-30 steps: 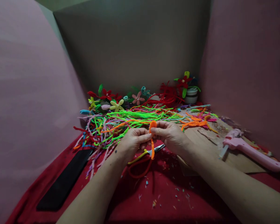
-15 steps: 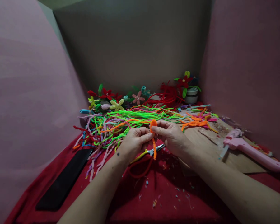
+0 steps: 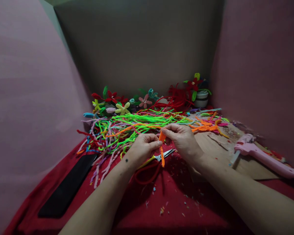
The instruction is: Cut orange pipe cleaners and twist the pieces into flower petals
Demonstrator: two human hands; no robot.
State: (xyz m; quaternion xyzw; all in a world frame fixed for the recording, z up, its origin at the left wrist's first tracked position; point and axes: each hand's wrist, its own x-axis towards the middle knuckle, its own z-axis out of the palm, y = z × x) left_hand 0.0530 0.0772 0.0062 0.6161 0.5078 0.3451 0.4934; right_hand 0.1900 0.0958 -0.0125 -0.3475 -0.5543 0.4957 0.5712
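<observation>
My left hand [image 3: 142, 148] and my right hand [image 3: 182, 138] meet over a red cloth [image 3: 176, 209], both pinching one short orange pipe cleaner [image 3: 162, 153]. Its upper end is folded between my fingertips and its tail hangs down. Just under my hands lie scissors [image 3: 159, 159] with a yellow and red handle. Behind them spreads a heap of loose pipe cleaners [image 3: 137, 125], mostly neon green, with pink, orange and purple ones.
Finished pipe cleaner flowers [image 3: 122, 102] line the back wall, beside a small white pot [image 3: 201, 99]. A pink glue gun [image 3: 262, 158] rests on brown cardboard [image 3: 225, 150] at the right. A flat black object [image 3: 67, 186] lies at the left. Small clippings litter the cloth.
The loop at the top of the orange pipe cleaner has been pressed flatter between my fingertips. My hands have stayed in nearly the same place.
</observation>
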